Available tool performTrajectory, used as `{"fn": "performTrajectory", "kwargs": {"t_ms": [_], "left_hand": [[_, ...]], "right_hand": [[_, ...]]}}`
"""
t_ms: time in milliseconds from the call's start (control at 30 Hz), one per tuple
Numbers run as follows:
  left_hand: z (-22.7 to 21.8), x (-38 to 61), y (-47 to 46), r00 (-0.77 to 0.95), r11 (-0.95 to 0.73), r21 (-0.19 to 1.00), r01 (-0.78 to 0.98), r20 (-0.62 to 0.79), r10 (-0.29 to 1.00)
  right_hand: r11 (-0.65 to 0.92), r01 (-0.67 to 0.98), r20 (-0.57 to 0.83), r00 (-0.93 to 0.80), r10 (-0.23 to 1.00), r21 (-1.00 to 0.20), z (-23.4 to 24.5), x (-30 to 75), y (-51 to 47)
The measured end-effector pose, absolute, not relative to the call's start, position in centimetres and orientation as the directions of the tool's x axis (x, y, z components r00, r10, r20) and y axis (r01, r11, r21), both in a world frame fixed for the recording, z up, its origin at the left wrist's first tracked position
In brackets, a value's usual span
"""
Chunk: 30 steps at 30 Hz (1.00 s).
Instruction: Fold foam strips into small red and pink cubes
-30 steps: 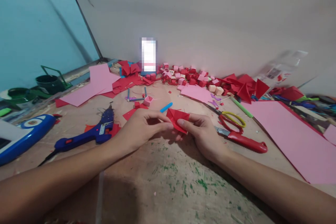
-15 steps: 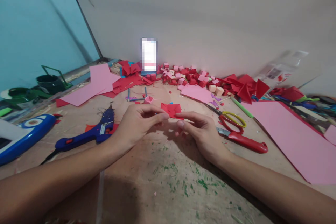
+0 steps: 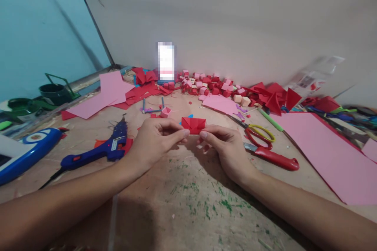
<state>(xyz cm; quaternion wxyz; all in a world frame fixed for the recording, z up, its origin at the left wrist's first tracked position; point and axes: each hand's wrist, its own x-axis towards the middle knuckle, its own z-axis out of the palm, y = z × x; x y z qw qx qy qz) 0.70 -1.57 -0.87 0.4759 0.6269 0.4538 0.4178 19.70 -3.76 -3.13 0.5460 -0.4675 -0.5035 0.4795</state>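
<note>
Writing, bottle: the clear plastic bottle with a printed label (image 3: 315, 78), tilted against the pale wall at upper right, shows a dark square block and red patches; its wording is too blurred to read.
Writing, glue gun: the dark blue plastic glue gun (image 3: 97, 157), left of centre, bears a small whitish sticker (image 3: 114, 144) with print too small to read.
Screen: the bright upright rectangular screen (image 3: 166, 60), upper centre, is pixelated and illegible.
Containers, left edge: a dark green can with a raised handle (image 3: 50, 99) stands behind a wider green container (image 3: 23, 115); their contents cannot be told.
Container, centre: a small pink folded-paper box (image 3: 166, 113) lies with its mouth open, just above the left hand (image 3: 154, 137).
Folded piece: a red creased paper rectangle (image 3: 193, 124) is held at the centre of the frame, between the two hands.
Left fingers: thumb and forefinger pinch the piece's lower left corner.
Right fingers: thumb and forefinger of the right hand (image 3: 228, 145) pinch its lower right corner; the other fingers curl beneath.
Forearms: they enter from lower left and lower right, converging on the piece.
</note>
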Motion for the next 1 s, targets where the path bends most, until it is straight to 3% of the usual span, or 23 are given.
{"fn": "performTrajectory", "kwargs": {"t_ms": [367,700,1000], "left_hand": [[-0.90,0.55,-1.51,0.229,-0.204,0.964,0.170,0.162,0.960],[-1.23,0.46,-0.71,0.225,-0.128,0.989,0.076,0.108,0.968],[-0.79,0.55,-1.06,0.206,-0.217,0.966,0.142,0.186,0.961]], "right_hand": [[0.049,-0.131,0.039,0.076,0.996,-0.990,-3.39,19.71,-3.71],[0.066,-0.177,0.048,0.103,0.994,-0.982,-3.47,19.79,-3.58],[0.017,-0.184,-0.004,0.115,0.993,-0.983,-3.48,19.65,-3.57]]}}
